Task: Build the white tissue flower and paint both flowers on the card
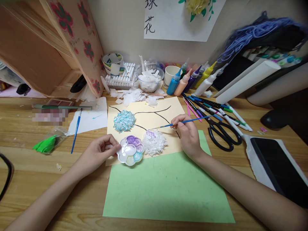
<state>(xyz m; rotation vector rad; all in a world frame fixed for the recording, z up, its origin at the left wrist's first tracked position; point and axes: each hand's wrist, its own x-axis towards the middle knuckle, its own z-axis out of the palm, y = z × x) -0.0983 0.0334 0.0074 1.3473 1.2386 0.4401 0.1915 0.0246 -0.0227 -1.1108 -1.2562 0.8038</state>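
Note:
My left hand (105, 148) pinches the rim of a flower-shaped paint palette (130, 150) with purple and turquoise paint in its wells. Between thumb and fingers of my right hand (186, 134) is a thin blue paintbrush (190, 121), its tip over a white paper flower (155, 143). Purple strokes mark that flower's upper left part. A blue-tinted paper flower (124, 121) sits beside it on the cream paper (163, 117), which bears black drawn branch lines. Under the cream sheet's lower edge lies a green sheet (166, 189).
Black scissors (222, 133), several markers (211, 109) and a phone (279, 166) lie at right. Paint bottles (175, 81), a cup (171, 76) and a bowl of paper scraps (149, 80) stand behind. Another brush (76, 131) and a green packet (45, 144) are at left.

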